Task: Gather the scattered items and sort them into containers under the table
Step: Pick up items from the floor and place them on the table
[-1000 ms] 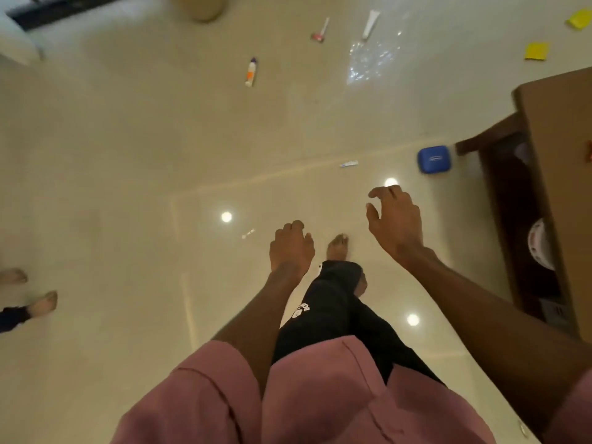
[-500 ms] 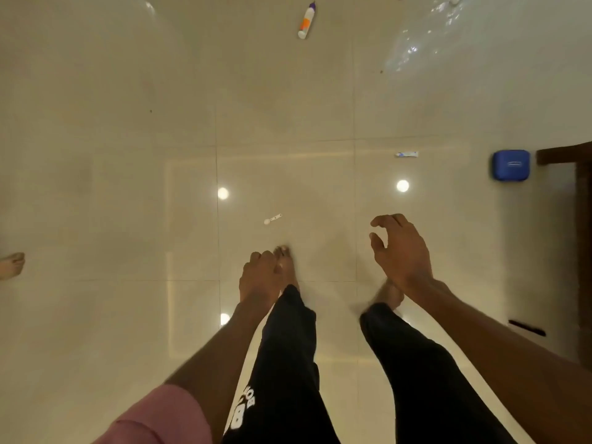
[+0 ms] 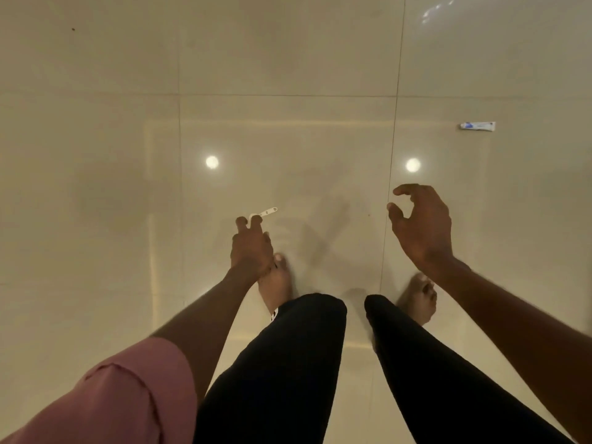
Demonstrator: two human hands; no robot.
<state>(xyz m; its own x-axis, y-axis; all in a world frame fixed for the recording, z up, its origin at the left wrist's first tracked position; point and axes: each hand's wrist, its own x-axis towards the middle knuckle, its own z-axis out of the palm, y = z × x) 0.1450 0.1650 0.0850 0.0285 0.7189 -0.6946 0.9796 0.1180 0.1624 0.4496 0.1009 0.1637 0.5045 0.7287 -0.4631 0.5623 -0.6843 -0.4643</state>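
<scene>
glossy cream floor tiles (image 3: 288,59) fill the view, crossed by thin dark grout lines and marked by two round light glints (image 3: 212,162). the person stands barefoot on them in black trousers (image 3: 288,363), seen from above, with a pink sleeve (image 3: 105,402) at the lower left.

the left hand (image 3: 251,248) reaches down in front of the left foot (image 3: 277,283). its fingertips (image 3: 255,220) are at the near end of a small white strip (image 3: 267,213) that lies on the tile, pointing up and to the right. the fingers are bent toward it, but whether they already pinch the strip or only touch it cannot be told; the hand is blurred there.

the right hand (image 3: 419,225) hangs well apart from the strip, above the tile ahead of the right foot (image 3: 419,299). its fingers and thumb are loosely curled into an open hook, with a clear gap between thumb and forefinger, and it holds nothing.

farther off at the right, a small white tube (image 3: 477,125) with a blue mark near its left end lies flat on the floor, lengthwise across the view. it is well apart from both hands, beyond the right-hand glint.

faint crossed shadows of the arms (image 3: 323,232) fall on the tile between the two hands. a bright smeared reflection (image 3: 435,11) shows at the top right corner, and a tiny dark speck (image 3: 73,29) sits on the tile at the upper left.
</scene>
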